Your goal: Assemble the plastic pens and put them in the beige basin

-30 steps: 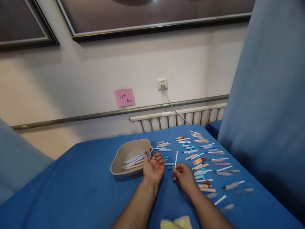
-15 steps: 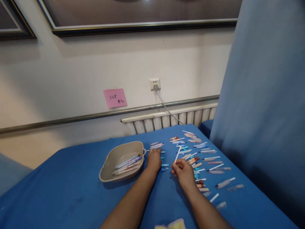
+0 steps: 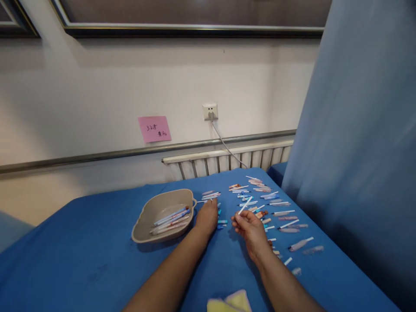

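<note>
My right hand [image 3: 250, 232], closed in a pinch, holds a thin white pen refill [image 3: 245, 205] that slants up and to the right above the blue cloth. My left hand [image 3: 207, 216] reaches to a small group of pen barrels [image 3: 210, 193], its fingers curled down; what they grip is hidden. Close by its right side lie small blue pen parts [image 3: 222, 222]. Right of my right hand, several rows of pen parts are spread out: white refills [image 3: 289, 224], pale barrels [image 3: 297, 245] and brown-topped pieces [image 3: 261, 214].
A beige basin [image 3: 143, 237] holding several assembled pens [image 3: 170, 222] stands left of my left hand. A yellow cloth [image 3: 229, 302] lies at the near edge. Behind the blue-covered table [image 3: 81, 242] runs a white rail [image 3: 208, 154]; a blue curtain [image 3: 364, 143] hangs at the right.
The refill in my right hand has tipped further over to the right. My left hand stays by the barrels, its fingers drawn in slightly. The whole view has shifted a little.
</note>
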Demonstrator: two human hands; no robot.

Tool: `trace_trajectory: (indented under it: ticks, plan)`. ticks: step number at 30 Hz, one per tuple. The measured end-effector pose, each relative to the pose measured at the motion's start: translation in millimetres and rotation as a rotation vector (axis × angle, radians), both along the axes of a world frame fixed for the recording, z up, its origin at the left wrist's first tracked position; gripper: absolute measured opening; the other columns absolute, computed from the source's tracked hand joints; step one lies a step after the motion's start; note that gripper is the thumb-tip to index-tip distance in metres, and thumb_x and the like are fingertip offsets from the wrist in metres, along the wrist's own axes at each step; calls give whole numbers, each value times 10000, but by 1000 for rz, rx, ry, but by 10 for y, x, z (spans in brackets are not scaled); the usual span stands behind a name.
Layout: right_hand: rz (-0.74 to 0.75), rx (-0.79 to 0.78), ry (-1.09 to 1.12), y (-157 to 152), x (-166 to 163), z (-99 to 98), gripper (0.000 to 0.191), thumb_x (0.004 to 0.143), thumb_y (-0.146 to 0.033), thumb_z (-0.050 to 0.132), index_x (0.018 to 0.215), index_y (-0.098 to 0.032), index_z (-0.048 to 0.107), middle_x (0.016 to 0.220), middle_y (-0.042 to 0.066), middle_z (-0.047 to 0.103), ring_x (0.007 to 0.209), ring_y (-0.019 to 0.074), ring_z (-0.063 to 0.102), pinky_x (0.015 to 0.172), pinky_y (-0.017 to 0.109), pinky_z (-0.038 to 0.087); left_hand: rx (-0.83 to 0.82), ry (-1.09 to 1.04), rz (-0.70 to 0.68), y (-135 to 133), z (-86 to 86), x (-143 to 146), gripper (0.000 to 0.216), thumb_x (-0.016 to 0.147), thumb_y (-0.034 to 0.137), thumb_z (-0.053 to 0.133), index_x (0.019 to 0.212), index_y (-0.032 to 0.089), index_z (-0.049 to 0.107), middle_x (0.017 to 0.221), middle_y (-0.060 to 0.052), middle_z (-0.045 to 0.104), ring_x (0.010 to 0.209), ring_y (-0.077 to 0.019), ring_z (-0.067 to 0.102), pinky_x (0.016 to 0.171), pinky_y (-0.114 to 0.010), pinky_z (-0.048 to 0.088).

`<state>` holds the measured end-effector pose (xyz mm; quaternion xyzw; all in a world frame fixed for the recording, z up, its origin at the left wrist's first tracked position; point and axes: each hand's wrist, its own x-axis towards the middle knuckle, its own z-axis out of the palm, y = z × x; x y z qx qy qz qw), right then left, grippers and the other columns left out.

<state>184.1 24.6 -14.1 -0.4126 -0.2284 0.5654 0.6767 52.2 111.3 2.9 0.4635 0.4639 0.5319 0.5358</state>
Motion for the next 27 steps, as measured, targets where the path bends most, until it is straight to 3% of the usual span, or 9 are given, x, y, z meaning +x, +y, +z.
trace_trajectory:
  ticks: [5, 12, 16, 21, 27]
  plan:
    - [-10, 31, 2, -12, 0, 40, 392, 536, -436, 794, 739, -169, 592, 706, 27, 692, 573, 128, 612, 497, 203, 444, -141, -211, -10, -317, 116, -19, 160, 719, -18, 607, 724, 142, 606, 619, 4, 606, 563, -115, 610, 549, -162, 464]
    - [-26, 70, -82, -76, -107, 44, 336, 604, -424, 762, 741, -166, 596, 716, 40, 694, 596, 136, 607, 514, 213, 444, -454, -578, 25, -833, -21, -169, 201, 776, -70, 481, 714, 97, 575, 718, -70, 678, 704, -148, 691, 658, -201, 565]
    - [-38, 54, -104, -69, -130, -10, 341, 592, -426, 766, 736, -170, 591, 705, 40, 693, 585, 144, 607, 515, 230, 453, -584, -745, -29, -898, -107, -206, 241, 758, -109, 448, 762, 90, 584, 725, -77, 683, 705, -162, 700, 639, -200, 575]
    - [-44, 37, -113, -52, -120, -52, 316, 607, -418, 757, 736, -183, 591, 736, 24, 699, 591, 133, 603, 533, 224, 448, -550, -717, -140, -879, -156, -214, 228, 739, -106, 512, 795, 97, 599, 735, -64, 676, 692, -153, 696, 652, -198, 571]
    - [-69, 54, -125, -69, -116, -58, 268, 655, -377, 739, 772, -183, 596, 759, 25, 696, 617, 127, 605, 564, 220, 456, -549, -729, -130, -851, -195, -199, 217, 737, -111, 529, 761, 91, 604, 717, -56, 669, 689, -142, 690, 659, -194, 565]
